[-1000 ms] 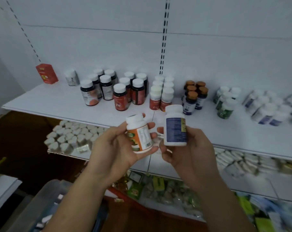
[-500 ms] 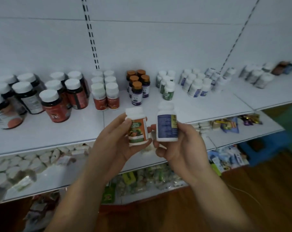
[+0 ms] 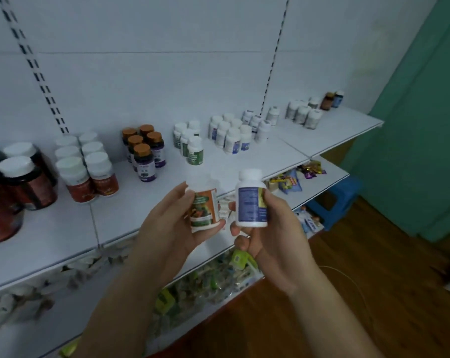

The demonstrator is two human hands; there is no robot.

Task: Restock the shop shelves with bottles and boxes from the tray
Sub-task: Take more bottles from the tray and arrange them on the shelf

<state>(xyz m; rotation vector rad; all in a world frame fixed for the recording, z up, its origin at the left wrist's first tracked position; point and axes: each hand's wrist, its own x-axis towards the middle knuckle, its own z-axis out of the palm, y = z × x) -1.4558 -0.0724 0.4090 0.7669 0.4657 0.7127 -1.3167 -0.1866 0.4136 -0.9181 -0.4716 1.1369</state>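
- Head view, hands: the left hand (image 3: 172, 228) is gripping a white bottle with an orange label (image 3: 204, 208), its fingers curling up the left side and its thumb closing under the base.
- The right hand (image 3: 278, 233) is pinching a white bottle with a blue label (image 3: 251, 202), with the thumb pressing on the label's right edge and the fingers cupping the base from below.
- Both bottles are standing upright, side by side but not touching, above the near edge of the top shelf (image 3: 257, 161). Their labels are facing the camera, probably so they can be read and matched to the stock.
- Head view, shelf: the stock is sitting grouped by kind, which suggests each bottle goes with its own sort.
- From left to right there are large dark bottles (image 3: 20, 182), red-label bottles (image 3: 87, 169), orange-capped bottles (image 3: 143, 151), green-label bottles (image 3: 190, 143) and white blue-label bottles (image 3: 231, 136).
- The white blue-label group, far and to the right, is looking like the match for the bottle in the right hand. No clear match for the orange label is showing, since blur is hiding the print.
- Head view, below: packets are lying on the lower shelf (image 3: 329, 174), and a blue stool (image 3: 334, 200) is standing on the floor to the right.
- The tray is not showing in this view.
- Judgement: neither bottle is shelved yet. The person is probably searching for the right spots.
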